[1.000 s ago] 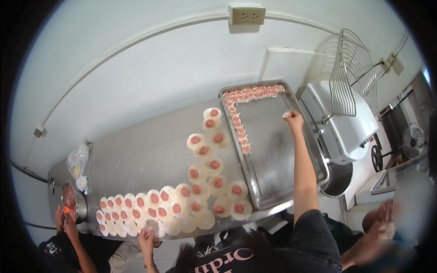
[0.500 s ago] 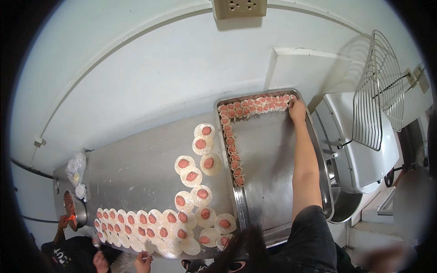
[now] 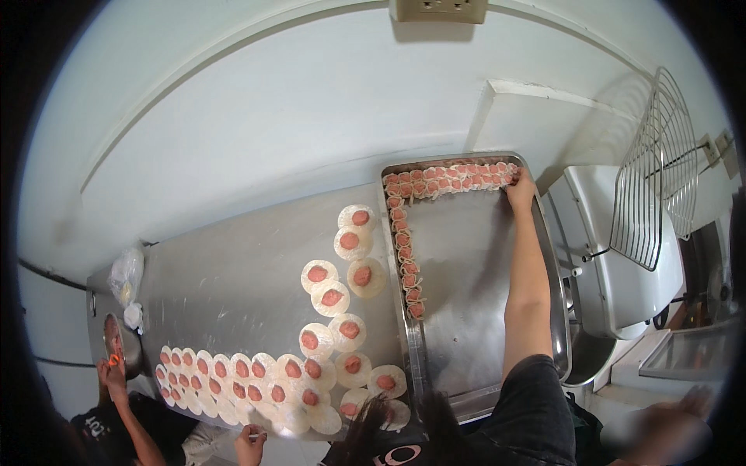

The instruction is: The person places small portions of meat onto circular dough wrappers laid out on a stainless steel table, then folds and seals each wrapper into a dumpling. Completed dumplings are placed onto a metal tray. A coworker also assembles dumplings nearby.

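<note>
My right hand (image 3: 521, 193) reaches into a deep metal tray (image 3: 553, 295) and has its fingers closed round an open-topped dumpling at the right end of the back rows. Pink-filled dumplings (image 3: 458, 178) stand packed along the tray's back wall, and a single line (image 3: 403, 252) runs down its left side. At the lower edge, my left hand (image 3: 249, 446) is pinched near the table front; a small pale thing shows at its fingertips. Beside it lie overlapping round wrappers (image 3: 291, 419), many with a lump of pink filling (image 3: 254, 393). More filled wrappers (image 3: 332, 297) lie left of the tray.
A co-worker's hand (image 3: 114, 375) holds an orange-handled tool at a metal bowl (image 3: 134, 353) on the far left. Behind it sits a plastic bag (image 3: 127, 278). Right of the tray stand a white appliance (image 3: 622, 256) and a wire rack (image 3: 657, 175).
My view has shifted slightly. My right hand stays at the end of the dumpling rows. The co-worker's lower hand has left its place near the table front, and an arm now reaches to the bowl.
</note>
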